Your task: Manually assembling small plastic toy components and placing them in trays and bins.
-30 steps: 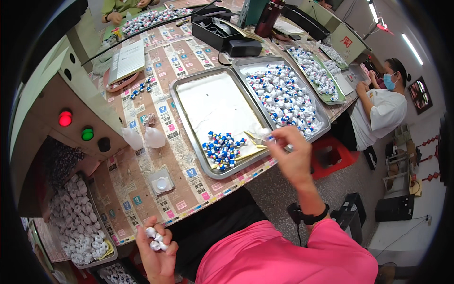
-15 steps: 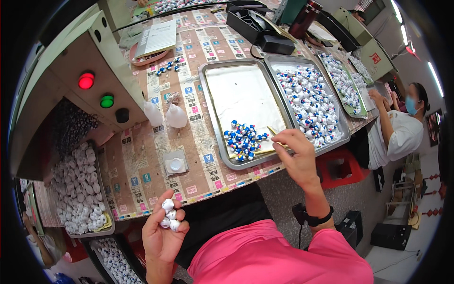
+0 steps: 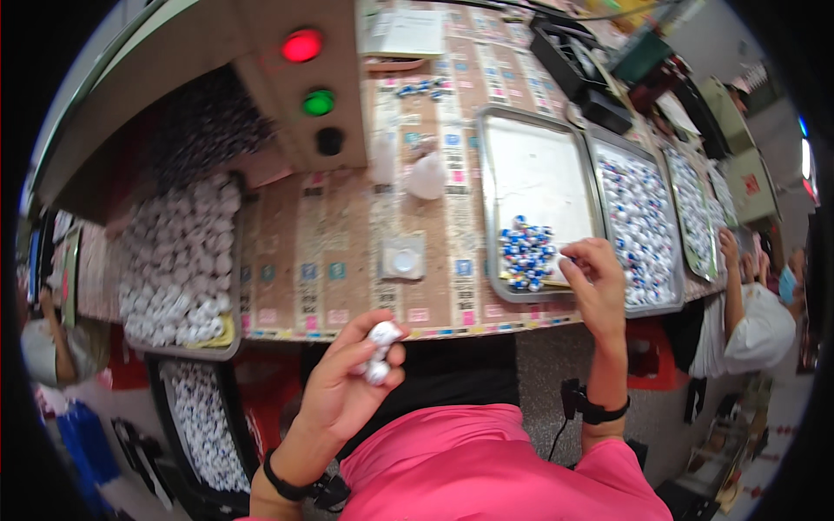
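Observation:
My left hand (image 3: 343, 386) is raised before the table's front edge, its fingers closed round a few small white rounded pieces (image 3: 383, 333) with dark marks. My right hand (image 3: 601, 291) hovers over the lower right part of a metal tray (image 3: 488, 191) lined with white sheet. Its thumb and forefinger are pinched together on thin brass-coloured tweezers, which motion blur nearly hides. Beside its fingertips, a heap of small blue-and-white figures (image 3: 526, 252) lies in the near left part of that tray.
Right of it stands a second tray of white-and-blue pieces (image 3: 638, 226). At left, a tray of white pieces (image 3: 178, 269) sits below a machine with red and green lamps (image 3: 302, 45). A white bottle (image 3: 426, 177) and a small square dish (image 3: 402, 259) stand mid-table. A co-worker (image 3: 760, 326) sits at right.
The view has swung left, so the table and trays appear farther right. My left hand has turned and come up toward the table edge, still holding the white pieces. The right hand stays by the heap.

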Motion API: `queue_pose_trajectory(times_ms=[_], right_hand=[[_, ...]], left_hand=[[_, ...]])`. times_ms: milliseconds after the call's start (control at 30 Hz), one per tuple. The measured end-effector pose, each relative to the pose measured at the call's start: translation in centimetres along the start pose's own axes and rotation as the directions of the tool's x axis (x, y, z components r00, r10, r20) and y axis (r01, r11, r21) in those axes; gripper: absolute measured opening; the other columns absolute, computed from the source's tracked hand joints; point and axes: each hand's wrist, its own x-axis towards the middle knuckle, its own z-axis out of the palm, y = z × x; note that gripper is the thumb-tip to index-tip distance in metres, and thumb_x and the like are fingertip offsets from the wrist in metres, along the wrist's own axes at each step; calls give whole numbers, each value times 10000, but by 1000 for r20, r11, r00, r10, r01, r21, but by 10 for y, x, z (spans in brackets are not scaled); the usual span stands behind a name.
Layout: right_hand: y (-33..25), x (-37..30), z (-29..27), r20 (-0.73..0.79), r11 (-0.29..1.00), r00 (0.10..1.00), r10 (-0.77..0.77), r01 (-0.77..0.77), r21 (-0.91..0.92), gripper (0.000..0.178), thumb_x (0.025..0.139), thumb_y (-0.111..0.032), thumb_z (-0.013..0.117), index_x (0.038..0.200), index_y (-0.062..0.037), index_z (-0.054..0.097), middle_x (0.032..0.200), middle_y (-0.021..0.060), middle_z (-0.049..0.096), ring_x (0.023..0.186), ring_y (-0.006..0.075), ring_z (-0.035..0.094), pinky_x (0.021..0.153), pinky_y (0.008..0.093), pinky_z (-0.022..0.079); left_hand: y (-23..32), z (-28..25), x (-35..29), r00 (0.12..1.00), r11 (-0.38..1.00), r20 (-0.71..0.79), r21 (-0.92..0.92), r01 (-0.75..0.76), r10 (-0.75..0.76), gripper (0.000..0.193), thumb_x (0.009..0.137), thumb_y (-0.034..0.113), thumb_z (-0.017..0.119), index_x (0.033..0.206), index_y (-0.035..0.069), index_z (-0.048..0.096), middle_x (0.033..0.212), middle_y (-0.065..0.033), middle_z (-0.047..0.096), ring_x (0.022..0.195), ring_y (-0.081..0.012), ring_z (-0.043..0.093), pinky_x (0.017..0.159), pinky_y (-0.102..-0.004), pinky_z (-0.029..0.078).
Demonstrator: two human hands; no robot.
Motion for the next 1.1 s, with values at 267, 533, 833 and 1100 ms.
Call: queue_pose_trajectory(times_ms=[267, 533, 833, 1100], right_hand=[[-48, -11, 50, 337, 778, 942, -9, -205, 593, 147, 781, 25, 704, 917, 10, 651, 951, 29, 532, 806, 80, 541, 697, 196, 458], [-80, -3, 86, 407, 791, 911, -67, -200, 578, 209, 845, 14, 634, 1052, 5, 656, 1037, 67, 529, 910, 127, 584, 758, 242, 496], [-104, 10, 115, 244, 958, 928, -282, 256, 132, 152, 758, -1, 685, 904, -44, 686, 851, 87, 634, 796, 207, 624, 690, 292, 490], [-99, 16, 131, 244, 926, 897, -369, 378, 11, 119, 731, -23, 697, 849, -38, 691, 840, 99, 638, 814, 263, 618, 702, 342, 492]], left_hand=[[3, 0, -1, 999, 999, -51, 44, -8, 10, 366, 893, 33, 541, 1257, 33, 503, 1139, -113, 565, 943, -173, 569, 712, -283, 479], [9, -10, -7, 1000, 998, -1, 63, -14, 14, 365, 902, 51, 555, 1258, -3, 497, 1077, -104, 576, 877, -148, 568, 671, -250, 474], [13, -18, -7, 999, 997, -36, 72, -14, 17, 310, 930, 105, 538, 1214, -20, 525, 1036, -116, 592, 863, -181, 595, 709, -274, 514], [16, -18, -8, 999, 998, -41, 56, -24, 26, 326, 907, 52, 558, 1226, -2, 522, 1115, -126, 603, 995, -197, 615, 763, -272, 532]])
